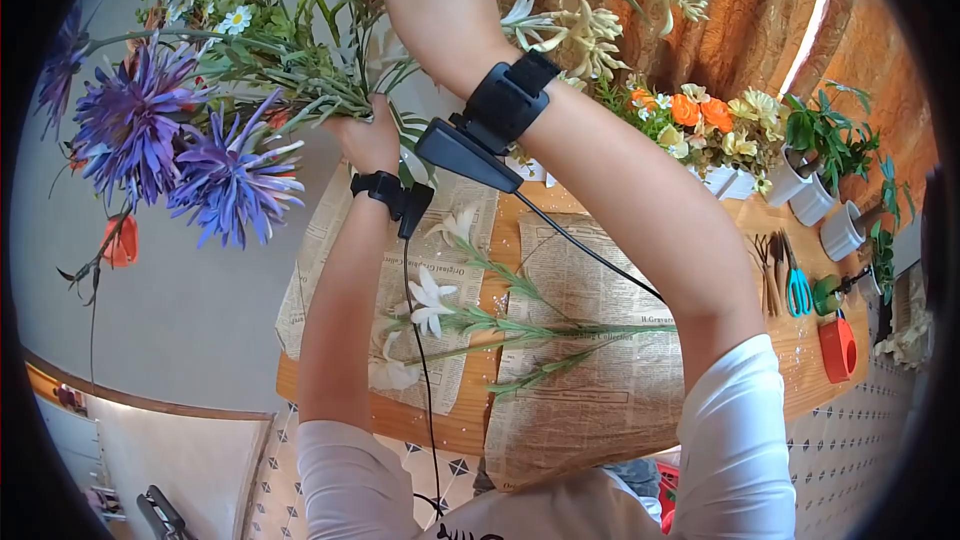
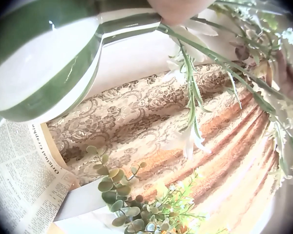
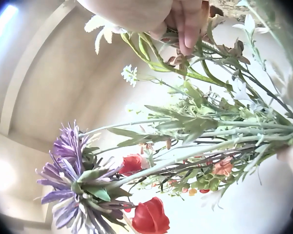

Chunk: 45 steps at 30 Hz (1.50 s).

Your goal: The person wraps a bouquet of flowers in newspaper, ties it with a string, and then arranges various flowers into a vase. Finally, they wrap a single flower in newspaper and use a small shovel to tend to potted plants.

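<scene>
My left hand (image 1: 368, 143) is wrapped round the neck of a green-and-white striped vase (image 2: 44, 63), where the stems come out. Most of the vase is hidden in the head view. From its mouth spreads a large bunch of flowers: purple spiky blooms (image 1: 135, 125), small white daisies (image 1: 236, 20) and red roses (image 3: 151, 216). Higher up, among the upper stems, my right hand (image 1: 430, 5) pinches a flower stem with its fingertips, beside brownish petals (image 3: 178, 60). A thick green stem (image 3: 156, 63) passes just below those fingers.
Newspaper sheets (image 1: 590, 390) cover much of the wooden table (image 1: 800, 340), with white lilies (image 1: 430, 302) lying across them. Teal-handled scissors (image 1: 798, 290) and a red box-shaped object (image 1: 838, 348) lie at the right. Orange and yellow flowers (image 1: 700, 112) and white pots (image 1: 842, 230) line the far side.
</scene>
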Available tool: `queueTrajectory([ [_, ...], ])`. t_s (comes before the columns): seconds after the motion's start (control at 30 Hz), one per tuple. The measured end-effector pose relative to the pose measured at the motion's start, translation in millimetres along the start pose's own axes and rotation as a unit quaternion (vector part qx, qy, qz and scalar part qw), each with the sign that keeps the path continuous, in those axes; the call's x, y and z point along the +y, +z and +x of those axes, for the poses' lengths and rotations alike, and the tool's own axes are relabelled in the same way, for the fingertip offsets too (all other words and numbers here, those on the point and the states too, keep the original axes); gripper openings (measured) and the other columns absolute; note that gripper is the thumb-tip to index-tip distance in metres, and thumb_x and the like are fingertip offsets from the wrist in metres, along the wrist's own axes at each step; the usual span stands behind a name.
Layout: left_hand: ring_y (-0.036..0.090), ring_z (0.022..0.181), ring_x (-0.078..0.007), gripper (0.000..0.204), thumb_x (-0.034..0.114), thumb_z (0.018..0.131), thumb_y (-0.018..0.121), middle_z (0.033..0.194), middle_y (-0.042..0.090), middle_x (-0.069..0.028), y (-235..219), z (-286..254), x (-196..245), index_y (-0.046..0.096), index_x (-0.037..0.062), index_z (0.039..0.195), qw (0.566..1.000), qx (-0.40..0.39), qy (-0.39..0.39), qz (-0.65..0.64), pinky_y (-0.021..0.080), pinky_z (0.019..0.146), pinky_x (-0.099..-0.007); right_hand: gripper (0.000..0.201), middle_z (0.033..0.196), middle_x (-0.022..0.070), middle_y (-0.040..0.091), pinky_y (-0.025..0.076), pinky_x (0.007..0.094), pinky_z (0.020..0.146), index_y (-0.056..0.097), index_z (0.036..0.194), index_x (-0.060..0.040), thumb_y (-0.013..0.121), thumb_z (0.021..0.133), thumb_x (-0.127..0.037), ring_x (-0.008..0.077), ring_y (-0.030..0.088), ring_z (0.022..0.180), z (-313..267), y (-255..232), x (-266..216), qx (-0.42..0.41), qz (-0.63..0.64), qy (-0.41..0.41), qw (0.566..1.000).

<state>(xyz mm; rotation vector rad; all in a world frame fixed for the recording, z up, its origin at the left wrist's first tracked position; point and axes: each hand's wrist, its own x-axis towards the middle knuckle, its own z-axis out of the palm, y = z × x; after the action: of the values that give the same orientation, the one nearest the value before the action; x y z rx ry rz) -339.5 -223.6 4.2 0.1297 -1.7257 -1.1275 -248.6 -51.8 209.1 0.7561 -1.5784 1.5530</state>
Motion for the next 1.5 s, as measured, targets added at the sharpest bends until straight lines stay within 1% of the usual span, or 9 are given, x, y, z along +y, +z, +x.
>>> queueTrajectory([
  [0.13,0.055,0.121,-0.0556,0.068,0.028,0.089,0.074,0.130,0.054,-0.0394,-2,0,6,0.049,-0.0185,0.133,1.000,-0.013,-0.018,-0.014,0.042,0.108,-0.0564,0.019,0.075,0.0223,0.072,0.054,0.0458,0.066,0.074,0.094,0.0049,0.063,0.101,-0.010,0.0362,0.074,0.072,4,0,-10,0.031,0.033,0.030,0.999],
  [0.33,0.056,0.122,-0.0541,0.066,0.026,0.088,0.073,0.129,0.054,-0.0364,-2,-5,10,0.048,-0.0161,0.134,0.999,0.001,-0.034,-0.010,0.043,0.106,-0.0573,0.018,0.075,0.0194,0.073,0.055,0.0421,0.064,0.074,0.100,0.0056,0.064,0.101,-0.010,0.0302,0.074,0.068,16,-11,-25,0.032,0.025,0.010,0.999],
  [0.43,0.057,0.122,-0.0539,0.066,0.026,0.088,0.073,0.129,0.054,-0.0364,-4,-6,12,0.047,-0.0153,0.134,1.000,0.000,-0.014,0.007,0.044,0.104,-0.0577,0.014,0.078,0.0146,0.075,0.056,0.0350,0.061,0.073,0.107,0.0075,0.064,0.102,-0.002,0.0195,0.075,0.070,21,-14,-28,0.029,0.084,0.011,0.996],
  [0.67,0.063,0.111,-0.0568,0.071,0.022,0.089,0.072,0.123,0.061,-0.0371,-3,-7,22,0.038,-0.0155,0.138,0.999,0.007,-0.027,0.047,0.049,0.096,-0.0581,0.017,0.095,0.0135,0.076,0.062,0.0310,0.066,0.070,0.114,0.0090,0.057,0.103,0.003,0.0187,0.076,0.077,14,-41,-46,-0.010,0.099,0.075,0.992],
  [0.8,0.065,0.109,-0.0568,0.070,0.022,0.089,0.073,0.120,0.063,-0.0379,0,-8,16,0.037,-0.0150,0.137,0.999,0.031,-0.011,0.036,0.051,0.094,-0.0590,0.019,0.098,0.0120,0.074,0.064,0.0298,0.070,0.066,0.120,0.0104,0.058,0.104,0.006,0.0193,0.077,0.081,7,-59,-41,-0.043,0.049,-0.016,0.998],
  [0.83,0.065,0.109,-0.0568,0.070,0.022,0.089,0.073,0.120,0.063,-0.0379,0,-9,17,0.037,-0.0150,0.137,0.999,0.034,-0.013,0.036,0.051,0.094,-0.0590,0.019,0.103,0.0141,0.074,0.065,0.0311,0.072,0.065,0.122,0.0106,0.059,0.105,0.005,0.0213,0.077,0.084,4,-59,-41,-0.042,0.124,0.015,0.991],
  [1.23,0.070,0.102,-0.0509,0.059,0.024,0.086,0.077,0.111,0.071,-0.0320,-1,-11,29,0.050,-0.0115,0.124,0.997,0.062,-0.022,0.044,0.056,0.090,-0.0552,0.013,0.106,0.0155,0.072,0.067,0.0338,0.077,0.061,0.117,0.0107,0.058,0.107,0.003,0.0277,0.079,0.092,16,-61,-35,0.005,0.173,0.114,0.978],
  [1.37,0.070,0.090,-0.0495,0.050,0.028,0.084,0.078,0.097,0.072,-0.0294,-2,-12,26,0.060,-0.0097,0.110,0.995,0.066,-0.006,0.068,0.056,0.084,-0.0557,0.010,0.104,0.0127,0.071,0.066,0.0328,0.076,0.062,0.112,0.0081,0.059,0.107,0.000,0.0262,0.079,0.091,21,-65,-42,-0.017,0.103,0.062,0.993],
  [1.5,0.065,0.115,-0.0525,0.066,0.027,0.091,0.076,0.125,0.066,-0.0350,-7,-11,35,0.044,-0.0101,0.135,0.992,-0.014,-0.094,0.089,0.052,0.099,-0.0538,0.010,0.104,0.0110,0.070,0.065,0.0335,0.078,0.063,0.112,0.0052,0.062,0.108,-0.004,0.0238,0.077,0.088,17,-64,-44,0.003,0.117,0.117,0.986],
])
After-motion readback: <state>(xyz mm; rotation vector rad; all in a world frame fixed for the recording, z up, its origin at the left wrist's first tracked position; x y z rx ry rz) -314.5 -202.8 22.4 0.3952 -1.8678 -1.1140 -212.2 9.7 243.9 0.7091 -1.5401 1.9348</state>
